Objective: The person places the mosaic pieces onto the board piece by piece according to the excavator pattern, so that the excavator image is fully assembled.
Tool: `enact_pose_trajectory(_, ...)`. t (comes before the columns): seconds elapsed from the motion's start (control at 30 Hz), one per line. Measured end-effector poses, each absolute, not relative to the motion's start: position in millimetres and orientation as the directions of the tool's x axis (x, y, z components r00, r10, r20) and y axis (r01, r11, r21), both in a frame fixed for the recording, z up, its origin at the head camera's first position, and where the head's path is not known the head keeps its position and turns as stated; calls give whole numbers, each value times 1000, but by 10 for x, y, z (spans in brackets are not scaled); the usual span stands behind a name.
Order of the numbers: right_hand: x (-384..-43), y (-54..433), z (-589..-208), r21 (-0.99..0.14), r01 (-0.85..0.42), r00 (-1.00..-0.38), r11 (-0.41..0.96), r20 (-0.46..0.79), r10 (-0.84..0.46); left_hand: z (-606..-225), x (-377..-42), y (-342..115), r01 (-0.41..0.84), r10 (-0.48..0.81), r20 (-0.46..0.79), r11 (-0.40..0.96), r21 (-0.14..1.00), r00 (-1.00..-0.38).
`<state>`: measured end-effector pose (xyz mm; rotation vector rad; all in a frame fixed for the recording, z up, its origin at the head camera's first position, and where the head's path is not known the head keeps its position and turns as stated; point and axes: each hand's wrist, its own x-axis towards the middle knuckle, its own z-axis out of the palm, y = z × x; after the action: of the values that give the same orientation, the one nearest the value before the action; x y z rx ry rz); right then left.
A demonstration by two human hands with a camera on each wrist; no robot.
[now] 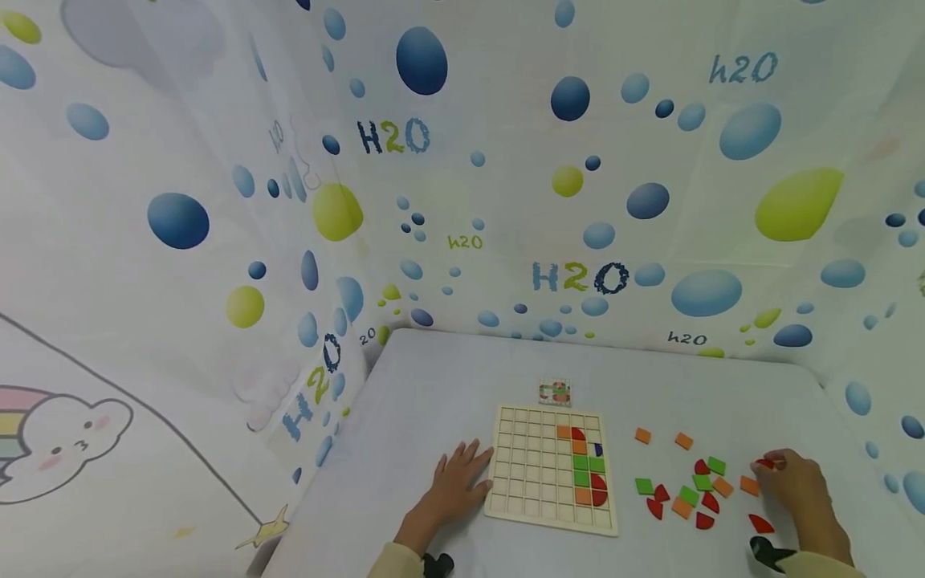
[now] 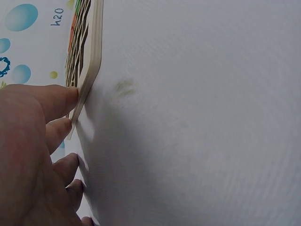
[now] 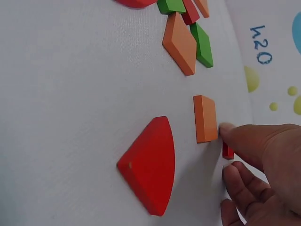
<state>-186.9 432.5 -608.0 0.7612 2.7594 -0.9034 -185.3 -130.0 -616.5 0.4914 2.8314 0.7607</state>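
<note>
The right hand (image 1: 795, 486) pinches a red piece (image 1: 764, 464) between thumb and fingers, low at the far right of the loose pieces. The piece sits at the fingertips, on the hand's left side in the head view. The fingers cover most of it, so which way its corner points cannot be told; the strip of red that shows in the head view runs roughly sideways.

Just left of the grip, an orange square (image 3: 205, 119) lies on the white table (image 1: 433, 385). A loose red wedge (image 3: 150, 167) lies flat nearer the person; in the right wrist view its corner points left, its curved edge faces right and its long axis runs up and down.

The left hand (image 1: 457, 486) holds nothing, its fingers spread and touching the left edge of the grid board (image 1: 531, 470). The board has 8 pieces or more in its right-hand columns, in orange, red, green and blue. A small picture card (image 1: 555, 392) lies just beyond the board's far edge.
</note>
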Motion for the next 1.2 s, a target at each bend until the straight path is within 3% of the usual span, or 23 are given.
enact_pose_trajectory(0.37, -1904, 4239, -6144, -525, 454, -890, 720, -221, 399, -6181, -1846, -1304, 281, 362, -62, 810, 516, -930)
enact_pose_trajectory(0.63, -2036, 3404, -5918, -540, 106, -991, 835, 11, 133, -6237, -1877, -1310, 262, 350, -70, 804, 533, -934)
enact_pose_trajectory(0.7, -2066, 3130, -5937, -532, 34, -995, 846, 59, 77, -6157, -1855, -1296, 266, 357, -76, 807, 527, -931)
enact_pose_trajectory(0.93, -2198, 2324, -5998, -543, -78, -997, 836, 47, -63, -6119, -1855, -1309, 291, 372, -55, 802, 521, -927)
enact_pose_trajectory(1.2, -2263, 1895, -6112, -497, -249, -968, 831, 116, -221, -6296, -1891, -1353, 293, 380, -44, 777, 557, -924)
